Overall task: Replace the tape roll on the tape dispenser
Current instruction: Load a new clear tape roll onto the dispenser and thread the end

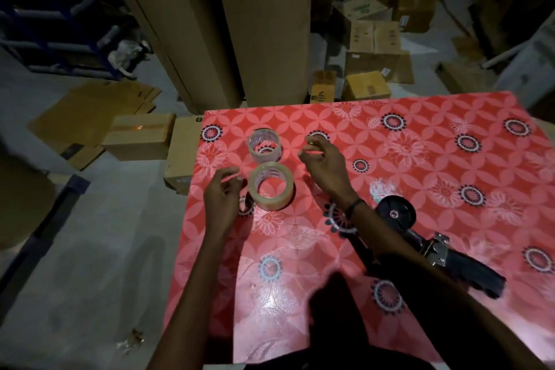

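Head view, dim light: red flower-patterned table (420,159) fills the right and lower part of the picture. Full tape roll (271,185) lies flat on the table near its left edge, hole up. Just beyond it, farther from the person, sits a nearly used-up roll (265,146), thin-walled, see-through core, also hole up; the two rolls are close, whether touching cannot be told. Left hand (220,198) hovers just left of the full roll, fingers loosely curled toward its side, fingertips very near the roll; actual contact unclear, nothing gripped. Right hand (322,164) is above the table to the right of both rolls, fingers loosely bent, thumb and forefinger close together near the used-up roll's right side but apart from it; holding nothing that shows. So the full roll sits between the two hands, nearer the left one. A dark band circles the right wrist. Tape dispenser (426,237) lies on its side on the table, right of the right forearm and partly hidden by it: black wheel toward the rolls, metal blade part in the middle, black handle pointing to the lower right, no roll on the wheel. Well apart from both hands. Cardboard boxes (375,48) and big brown paper rolls (228,24) stand on the grey floor behind the table.
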Motion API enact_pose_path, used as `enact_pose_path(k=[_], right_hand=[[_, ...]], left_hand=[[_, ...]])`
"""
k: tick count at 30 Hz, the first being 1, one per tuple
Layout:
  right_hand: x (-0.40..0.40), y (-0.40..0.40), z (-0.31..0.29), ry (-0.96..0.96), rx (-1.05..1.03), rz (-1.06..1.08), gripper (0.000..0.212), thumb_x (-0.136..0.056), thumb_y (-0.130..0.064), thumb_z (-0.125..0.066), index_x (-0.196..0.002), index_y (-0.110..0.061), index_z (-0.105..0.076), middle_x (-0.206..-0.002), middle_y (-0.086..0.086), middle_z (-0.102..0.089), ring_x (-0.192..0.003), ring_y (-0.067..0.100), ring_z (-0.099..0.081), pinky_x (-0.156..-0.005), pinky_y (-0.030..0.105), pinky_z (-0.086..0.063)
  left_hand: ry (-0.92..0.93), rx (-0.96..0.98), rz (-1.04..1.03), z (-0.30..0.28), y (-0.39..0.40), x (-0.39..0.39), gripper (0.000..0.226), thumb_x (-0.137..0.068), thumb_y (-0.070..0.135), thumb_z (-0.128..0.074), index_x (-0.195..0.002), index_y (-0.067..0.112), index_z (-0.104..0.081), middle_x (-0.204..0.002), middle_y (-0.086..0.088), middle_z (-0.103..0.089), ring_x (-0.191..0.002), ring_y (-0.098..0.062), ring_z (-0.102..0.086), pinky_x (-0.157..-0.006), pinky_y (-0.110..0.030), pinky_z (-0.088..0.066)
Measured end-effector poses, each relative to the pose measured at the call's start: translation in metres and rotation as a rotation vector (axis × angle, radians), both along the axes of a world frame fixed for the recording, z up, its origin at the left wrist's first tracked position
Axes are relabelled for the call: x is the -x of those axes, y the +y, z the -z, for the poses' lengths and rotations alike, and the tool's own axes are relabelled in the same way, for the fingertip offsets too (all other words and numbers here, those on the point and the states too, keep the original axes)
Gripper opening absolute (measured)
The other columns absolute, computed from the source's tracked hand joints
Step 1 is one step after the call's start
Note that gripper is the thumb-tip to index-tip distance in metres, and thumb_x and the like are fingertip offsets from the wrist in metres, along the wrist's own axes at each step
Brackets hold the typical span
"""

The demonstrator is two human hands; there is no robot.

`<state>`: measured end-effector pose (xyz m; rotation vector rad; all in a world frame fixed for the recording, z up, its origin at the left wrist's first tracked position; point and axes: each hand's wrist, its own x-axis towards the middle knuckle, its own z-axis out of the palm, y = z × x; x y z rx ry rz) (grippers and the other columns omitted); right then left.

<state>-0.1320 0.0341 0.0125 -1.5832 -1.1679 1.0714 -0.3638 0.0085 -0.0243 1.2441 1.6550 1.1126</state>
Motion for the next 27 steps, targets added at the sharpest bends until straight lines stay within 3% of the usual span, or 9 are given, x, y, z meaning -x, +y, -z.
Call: enact_pose_path(k=[2,6,8,13,18,20,22,27], right_hand=[[-0.006,-0.033,0.001,0.046,0.006,0.054,0.034,-0.098,-0.011,-0.069,-0.131,-0.016,-0.066,-0.115,-0.005,-0.072,-0.099,0.011,-0.070,-0.088,0.030,-0.060],[-0.008,-0.083,0.017,0.093,0.034,0.068,0.039,-0.092,0.001,-0.067,-0.127,-0.016,-0.068,-0.116,-0.003,-0.074,-0.091,0.007,-0.070,-0.081,0.018,-0.055],[-0.007,-0.091,0.027,0.065,0.047,0.027,0.044,-0.092,0.002,-0.066,-0.132,-0.016,-0.066,-0.121,-0.004,-0.073,-0.094,0.007,-0.070,-0.083,0.019,-0.054],[-0.002,-0.078,0.022,-0.007,-0.014,-0.017,0.049,-0.090,0.013,-0.058,-0.124,-0.022,-0.065,-0.114,-0.011,-0.071,-0.084,0.009,-0.066,-0.071,0.007,-0.051],[-0.007,-0.062,0.011,-0.068,-0.090,0.012,0.048,-0.090,0.009,-0.059,-0.123,-0.025,-0.067,-0.116,-0.007,-0.072,-0.102,0.015,-0.072,-0.085,0.024,-0.058],[-0.013,-0.063,0.008,-0.060,-0.082,0.005,0.047,-0.092,0.009,-0.059,-0.126,-0.023,-0.067,-0.117,-0.007,-0.071,-0.103,0.014,-0.072,-0.084,0.022,-0.059],[-0.018,-0.064,0.007,-0.056,-0.082,-0.005,0.046,-0.093,0.007,-0.061,-0.129,-0.021,-0.066,-0.118,-0.007,-0.071,-0.102,0.011,-0.071,-0.080,0.012,-0.056],[-0.027,-0.073,0.002,-0.042,-0.095,-0.012,0.042,-0.095,0.004,-0.064,-0.131,-0.019,-0.066,-0.118,-0.008,-0.069,-0.097,0.001,-0.068,-0.078,0.005,-0.052]], left_hand=[[0.004,0.000,-0.043,0.002,-0.036,-0.002,0.015,-0.101,0.005,-0.064,-0.110,0.016,-0.070,-0.108,0.002,-0.076,-0.098,-0.001,-0.072,-0.096,-0.039,-0.060],[0.001,-0.026,-0.091,0.005,-0.086,-0.016,0.020,-0.099,-0.001,-0.064,-0.107,0.015,-0.073,-0.107,0.000,-0.077,-0.102,-0.015,-0.074,-0.095,-0.041,-0.060],[0.037,-0.062,-0.070,0.000,-0.092,-0.027,0.024,-0.097,-0.003,-0.064,-0.105,0.019,-0.072,-0.107,0.004,-0.074,-0.103,-0.014,-0.072,-0.093,-0.041,-0.060],[0.429,-0.232,0.150,-0.008,-0.070,-0.053,0.019,-0.094,0.016,-0.071,-0.112,0.019,-0.068,-0.116,0.005,-0.067,-0.113,-0.021,-0.060,-0.100,-0.047,-0.045],[0.743,-0.190,0.253,-0.002,-0.034,-0.072,0.037,-0.094,0.038,-0.057,-0.124,0.017,-0.065,-0.131,-0.004,-0.068,-0.125,-0.029,-0.059,-0.109,-0.050,-0.036],[0.778,-0.205,0.253,-0.001,-0.028,-0.076,0.035,-0.094,0.035,-0.059,-0.121,0.015,-0.066,-0.128,-0.005,-0.070,-0.121,-0.030,-0.063,-0.107,-0.049,-0.036],[0.831,-0.214,0.257,-0.004,-0.024,-0.079,0.030,-0.093,0.030,-0.064,-0.118,0.015,-0.067,-0.123,-0.005,-0.073,-0.115,-0.030,-0.066,-0.104,-0.048,-0.039],[0.827,-0.219,0.250,-0.009,-0.024,-0.083,0.016,-0.088,0.020,-0.066,-0.105,0.019,-0.064,-0.090,-0.002,-0.077,-0.088,-0.031,-0.072,-0.097,-0.044,-0.044]])
